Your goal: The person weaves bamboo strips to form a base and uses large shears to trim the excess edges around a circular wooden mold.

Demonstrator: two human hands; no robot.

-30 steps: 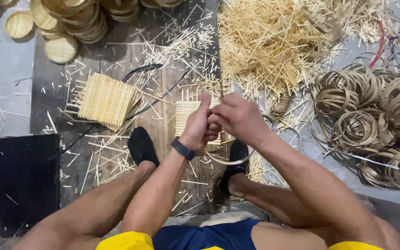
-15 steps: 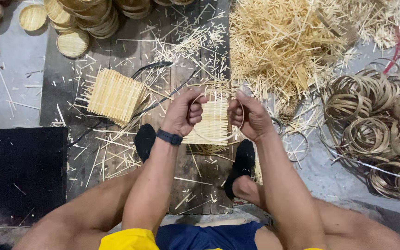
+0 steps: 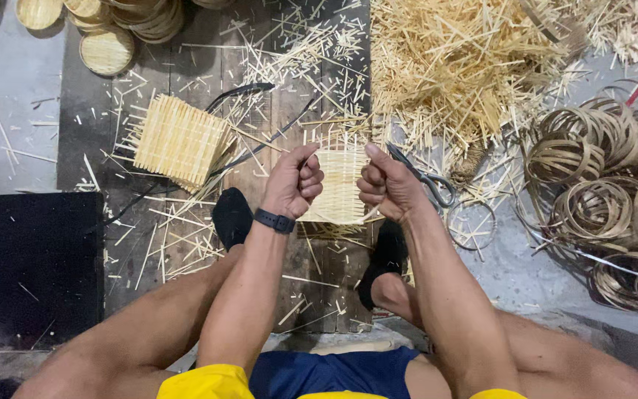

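Hands meet over a small woven mat (image 3: pixel 340 185) of pale bamboo strips, held up between the knees above the wooden floor boards (image 3: pixel 260 66). The left hand (image 3: pixel 295 181) is curled into a tight grip on the mat's left edge, thumb pointing up, a dark band (image 3: pixel 274 220) around the wrist. The right hand (image 3: pixel 387 183) grips the right edge in the same way, thumb raised, and a pair of scissors (image 3: pixel 426 177) juts out behind it; whether that hand also holds the scissors cannot be told. Loose upright strip ends stick out of the mat's top edge. Both feet in black socks (image 3: pixel 232 216) rest on the boards just below the mat, one on each side. A second, larger woven mat (image 3: pixel 177 140) lies flat on the boards to the left, well apart from the hands, with a thin dark cord (image 3: pixel 241 90) curving past its upper corner. Short offcuts are scattered all over the boards. A big heap of bamboo sticks (image 3: pixel 452 66) fills the floor at upper right. Coiled bamboo hoops (image 3: pixel 599 192) are piled at the far right, and one thin ring (image 3: pixel 471 224) lies just beside the right forearm. Round woven trays (image 3: pixel 108 48) are stacked at upper left, and a black mat (image 3: pixel 31 266) covers the floor at left.
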